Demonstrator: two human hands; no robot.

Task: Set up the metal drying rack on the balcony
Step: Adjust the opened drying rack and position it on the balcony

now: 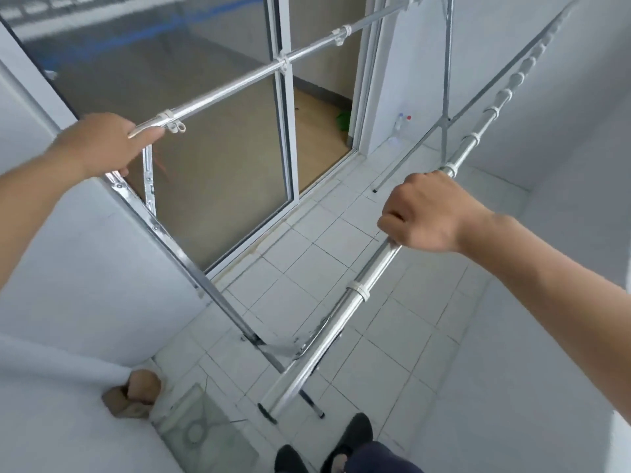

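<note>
Hands apart, your left hand (102, 145) and right hand (426, 213) each clasp a rack (358, 291) rail, spreading its frame open.

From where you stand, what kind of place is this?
Most likely a small home balcony: a narrow white tiled floor closed in by plain walls, a sliding glass door opening onto a bare room, and a metal drying rack being spread by both hands.

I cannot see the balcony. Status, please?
Left hand and right hand each grip a rail. Drying rack spread open. Floor clear.
</note>
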